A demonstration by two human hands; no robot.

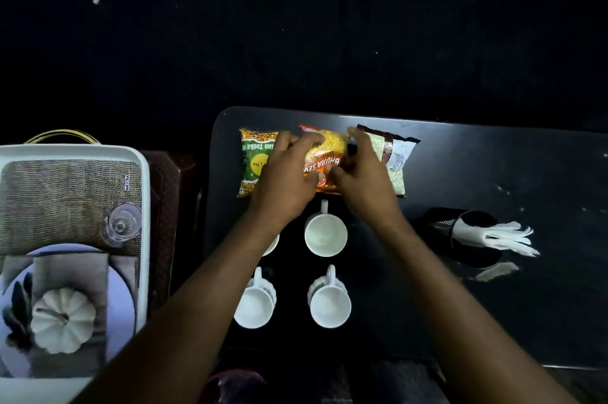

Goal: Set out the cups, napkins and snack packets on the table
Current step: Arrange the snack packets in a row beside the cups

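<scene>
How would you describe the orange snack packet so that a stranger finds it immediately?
On the black table, three snack packets lie in a row beyond the white cups. The orange packet is the middle one, under both hands, and reads BHUJIA SEV.

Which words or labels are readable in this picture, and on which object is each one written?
"BHUJIA SEV", upside down in the view, part hidden by the hands: orange snack packet, middle of the row.
"Tadka", upside down, with cut-off letters on both sides: green snack packet, left of the row.
Small print on the brown and white snack packet: too blurred to read.
Small tag on the tray's picture: too small to read.
</scene>
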